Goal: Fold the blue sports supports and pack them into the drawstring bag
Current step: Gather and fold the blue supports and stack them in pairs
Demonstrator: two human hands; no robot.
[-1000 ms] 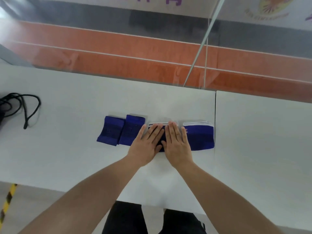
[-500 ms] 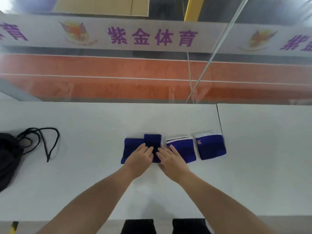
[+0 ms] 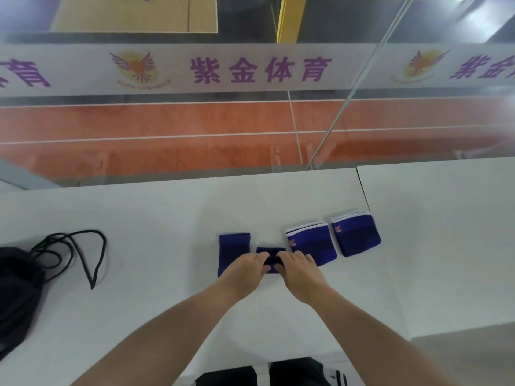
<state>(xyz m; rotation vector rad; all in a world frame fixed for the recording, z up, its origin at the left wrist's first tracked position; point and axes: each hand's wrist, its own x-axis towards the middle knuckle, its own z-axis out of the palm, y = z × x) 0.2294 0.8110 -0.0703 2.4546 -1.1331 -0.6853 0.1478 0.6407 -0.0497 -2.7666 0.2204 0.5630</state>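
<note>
A small blue support [image 3: 270,250] is pinched by both the left hand [image 3: 245,271] and right hand [image 3: 299,270]; two folded supports [image 3: 310,246] lie beside, the drawstring bag [image 3: 16,288] apparently unpacked.

Location type: indoor sports facility. Evidence: beyond the hands [image 3: 274,270], an orange running track [image 3: 195,129] with white lane lines is showing through a glass partition [image 3: 348,129]. Above the track, a white banner [image 3: 250,69] is displaying purple Chinese characters and a winged sun logo [image 3: 135,68]. A white bench [image 3: 139,218] is standing against the glass. On it, just beyond the hands, blue sports supports [image 3: 355,235] are lying; far left of the hands, a black drawstring bag [image 3: 16,288] is resting.
</note>
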